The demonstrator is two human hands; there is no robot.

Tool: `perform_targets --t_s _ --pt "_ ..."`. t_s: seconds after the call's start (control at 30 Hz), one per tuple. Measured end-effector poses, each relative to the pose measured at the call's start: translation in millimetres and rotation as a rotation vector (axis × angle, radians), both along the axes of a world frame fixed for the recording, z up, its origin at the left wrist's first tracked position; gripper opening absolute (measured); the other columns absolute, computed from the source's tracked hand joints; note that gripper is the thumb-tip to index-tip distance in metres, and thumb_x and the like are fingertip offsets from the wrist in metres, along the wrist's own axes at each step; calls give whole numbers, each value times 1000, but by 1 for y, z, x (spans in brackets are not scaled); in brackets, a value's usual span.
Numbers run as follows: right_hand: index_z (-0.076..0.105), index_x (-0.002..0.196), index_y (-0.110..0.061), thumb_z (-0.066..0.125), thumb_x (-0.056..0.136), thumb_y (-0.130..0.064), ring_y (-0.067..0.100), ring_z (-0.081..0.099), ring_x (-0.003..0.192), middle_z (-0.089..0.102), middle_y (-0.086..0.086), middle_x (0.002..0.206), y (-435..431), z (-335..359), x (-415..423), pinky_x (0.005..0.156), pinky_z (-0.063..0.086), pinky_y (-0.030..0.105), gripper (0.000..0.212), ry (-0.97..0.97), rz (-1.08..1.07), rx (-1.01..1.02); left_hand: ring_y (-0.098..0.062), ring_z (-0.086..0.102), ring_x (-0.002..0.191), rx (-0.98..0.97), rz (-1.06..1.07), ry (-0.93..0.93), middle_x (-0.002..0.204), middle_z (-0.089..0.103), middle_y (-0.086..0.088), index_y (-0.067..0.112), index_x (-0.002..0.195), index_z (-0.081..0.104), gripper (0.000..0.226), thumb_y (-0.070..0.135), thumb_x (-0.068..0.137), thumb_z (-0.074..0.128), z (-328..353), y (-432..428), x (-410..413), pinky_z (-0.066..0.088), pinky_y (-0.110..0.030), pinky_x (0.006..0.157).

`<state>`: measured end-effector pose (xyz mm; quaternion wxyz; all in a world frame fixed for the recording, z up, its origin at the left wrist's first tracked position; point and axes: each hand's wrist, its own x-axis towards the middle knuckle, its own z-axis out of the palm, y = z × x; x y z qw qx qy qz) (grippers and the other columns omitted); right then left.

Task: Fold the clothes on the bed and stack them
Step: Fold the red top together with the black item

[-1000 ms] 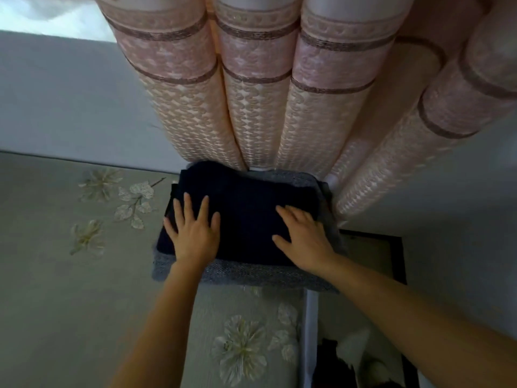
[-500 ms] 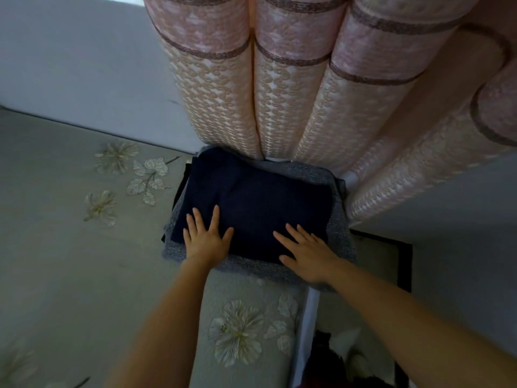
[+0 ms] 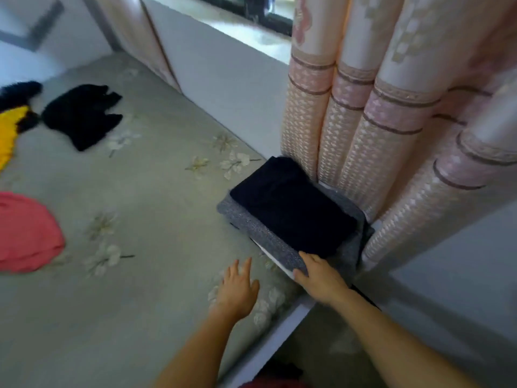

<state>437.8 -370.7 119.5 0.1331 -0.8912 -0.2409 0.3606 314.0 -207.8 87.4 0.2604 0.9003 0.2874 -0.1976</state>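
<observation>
A stack of folded clothes stands at the bed's corner by the curtain: a dark navy garment (image 3: 291, 205) on top of a grey knitted one (image 3: 251, 228), with a white layer edge beneath. My right hand (image 3: 319, 275) rests on the stack's near corner, fingers over the grey fabric. My left hand (image 3: 237, 289) hovers flat over the bed sheet, fingers straight, holding nothing. Unfolded clothes lie on the bed (image 3: 140, 233) to the left: a black garment (image 3: 81, 116), a yellow and black one (image 3: 11, 127) and a pink one (image 3: 25, 233).
A pink patterned curtain (image 3: 363, 121) hangs right behind the stack. A white window ledge wall (image 3: 223, 79) runs along the bed's far side. The bed's white edge (image 3: 279, 337) drops to the floor at the lower right.
My left hand has lifted off the navy garment and moved back over the sheet. My right hand slid to the stack's near corner. The view swung left, showing the unfolded clothes.
</observation>
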Motion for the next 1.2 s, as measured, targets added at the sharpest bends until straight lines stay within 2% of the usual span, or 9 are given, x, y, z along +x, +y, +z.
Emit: perform_targets --t_s 0.1,0.2,0.37,0.47,0.57,0.73,0.93,1.2 --pt "22 150 -18 40 99 -42 28 35 134 30 9 152 -1 11 -41 108 34 41 59 31 138 56 -28 31 138 1 205 -70 153 28 -12 17 152 17 57 34 101 37 25 -19 -58 27 -37 111" --pt "25 149 -17 42 98 -43 30 37 133 34 11 150 2 19 -89 107 35 40 60 40 297 49 -27 41 130 7 368 -119 148 36 -9 17 150 22 53 31 101 38 49 -41 -121 33 -34 106" --pt "24 149 -16 47 96 -42 28 31 138 27 8 155 23 42 -173 110 30 39 63 73 497 122 -27 36 134 -11 551 -109 151 32 -9 17 149 25 50 32 102 35 76 -55 -231 30 -37 109" --pt "22 151 -15 46 98 -40 26 27 141 25 9 156 49 59 -227 113 25 37 64 56 668 130 -27 36 134 58 703 -121 150 34 -10 17 148 30 49 32 102 35 91 -49 -306 29 -37 109" --pt "21 151 -15 45 98 -41 28 29 140 27 10 155 80 74 -284 114 26 40 63 22 796 153 -27 37 133 93 833 -163 149 35 -11 15 146 33 48 33 101 37 104 -39 -376 30 -37 110" --pt "24 149 -16 45 97 -43 28 34 138 32 10 153 138 75 -439 113 30 40 62 -1 983 197 -27 39 131 204 991 -162 145 40 -11 15 144 36 47 32 101 38 109 -23 -522 30 -35 108" --pt "22 151 -16 43 98 -45 28 32 139 28 10 155 192 67 -630 112 28 40 64 13 1185 180 -26 36 134 179 1160 -91 150 34 -9 16 147 32 49 35 101 36 105 -3 -705 31 -37 109" --pt "19 151 -15 43 98 -45 29 33 138 28 11 154 279 74 -805 112 32 43 65 -17 1351 185 -29 37 131 260 1240 7 143 40 -12 16 143 37 48 36 99 37 111 51 -890 34 -41 107"
